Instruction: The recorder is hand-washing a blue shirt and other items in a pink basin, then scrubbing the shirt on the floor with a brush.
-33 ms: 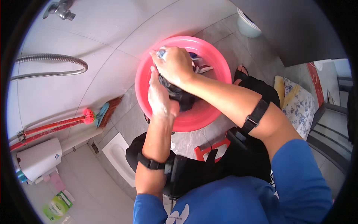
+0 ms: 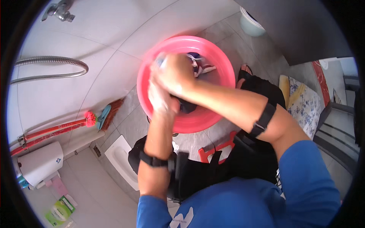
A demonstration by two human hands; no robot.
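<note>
Pink basin [image 2: 201, 124]: right hand [image 2: 176, 74] curled, left hand [image 2: 157, 95] flatter, both blurred above it, can't tell grip. Dark cloth [image 2: 186, 107] inside half-hidden. Print [image 2: 181, 219] below basin cut off.

R. hand [image 2: 175, 72] and L. hand [image 2: 159, 97], motion-blurred; on my remote feed I can't separate individual fingers. Pale-blue bit [image 2: 161, 61] at R. hand, too smeared to ID. Dk. cloth [image 2: 187, 106], mostly hidden beneath the hands; poss. it extends up betw. them. Red plastic piece [image 2: 203, 154], partly covered by blk. clothing [image 2: 247, 159]. Pale bucket [image 2: 251, 26], part. behind dk. panel [image 2: 304, 32]. Metal hose [image 2: 57, 59] and tap [image 2: 61, 12], cut off at the view's edge.
</note>
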